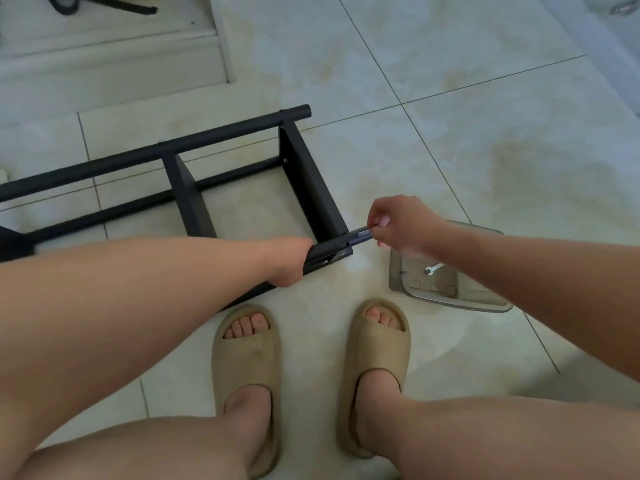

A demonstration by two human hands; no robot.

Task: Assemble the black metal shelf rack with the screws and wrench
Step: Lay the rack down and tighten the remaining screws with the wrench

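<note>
Nearest are two beige slippers planted on the tiled floor, toes toward the work. Just past them the left grip is wrapped around the near tube of the black rack, probably to keep that rail lifted and steady. The right grip pinches a small shiny piece at the tube's open end. Whether it is a screw or a tool I cannot tell, but it lines up with the tube, which suggests it is being fed or turned in there.

Under the right forearm a clear tray sits on the floor with the wrench lying loose inside, close by for tightening.

The rack lies on its side on the floor. Its long rails run from the left edge up toward the right, two flat cross plates join them, and the held tube end points right, toward the tray.
</note>
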